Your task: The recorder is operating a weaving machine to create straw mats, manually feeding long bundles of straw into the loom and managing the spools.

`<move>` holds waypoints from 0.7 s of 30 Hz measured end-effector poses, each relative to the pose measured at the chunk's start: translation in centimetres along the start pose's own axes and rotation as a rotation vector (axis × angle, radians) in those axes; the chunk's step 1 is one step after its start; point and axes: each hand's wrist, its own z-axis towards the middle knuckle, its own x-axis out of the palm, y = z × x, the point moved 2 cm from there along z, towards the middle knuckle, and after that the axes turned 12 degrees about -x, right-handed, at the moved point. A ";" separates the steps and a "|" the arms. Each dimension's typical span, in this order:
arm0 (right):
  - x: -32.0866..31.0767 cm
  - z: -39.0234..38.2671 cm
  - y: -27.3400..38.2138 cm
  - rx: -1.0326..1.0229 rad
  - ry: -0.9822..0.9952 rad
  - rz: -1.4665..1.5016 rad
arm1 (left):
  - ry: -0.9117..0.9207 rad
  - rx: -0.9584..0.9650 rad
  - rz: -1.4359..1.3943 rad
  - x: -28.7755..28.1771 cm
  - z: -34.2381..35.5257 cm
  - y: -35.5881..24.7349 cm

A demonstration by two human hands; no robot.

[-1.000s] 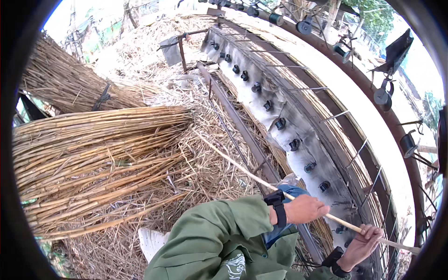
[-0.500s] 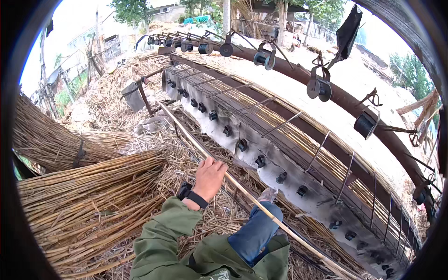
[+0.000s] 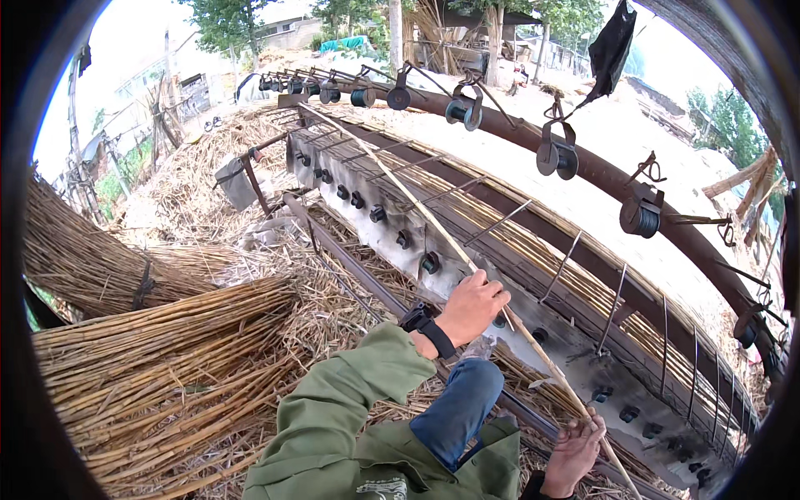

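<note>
A long pale reed stalk [image 3: 425,212] runs slantwise across a weaving frame, over its sloping metal sheet [image 3: 392,262]. My left hand [image 3: 472,308], wearing a black wristwatch [image 3: 422,323], is closed around the stalk's middle. Lower right, my right hand [image 3: 575,450] pinches the same stalk near its near end. Several dark wire spools [image 3: 403,240] stick out of the sheet below the stalk. Thin metal rods [image 3: 497,222] rise along the frame, and the stalk's far part lies across some of them.
Reed bundles [image 3: 167,375] lie at the left. Straw covers the ground around a rusty rail [image 3: 367,271] near my knee [image 3: 462,400]. A curved pipe [image 3: 604,172] hung with wire spools [image 3: 557,154] arches beyond laid reeds [image 3: 567,275]. A black flap [image 3: 610,54] hangs upper right.
The reed stalk has moved right and away, from along the rusty rail to over the frame. My left hand moved right with it, and my right hand has come into view holding it.
</note>
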 end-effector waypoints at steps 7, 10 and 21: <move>-1.4 0.1 3.1 -0.083 0.131 -0.088 | -0.117 0.081 -0.084 -1.9 0.9 0.7; -5.3 0.3 5.9 -0.177 -0.130 -0.009 | -0.066 0.060 -0.087 -1.4 0.4 0.8; -7.0 2.2 7.7 -0.353 -0.177 -0.041 | -0.196 -0.166 -0.232 -1.7 -2.1 2.0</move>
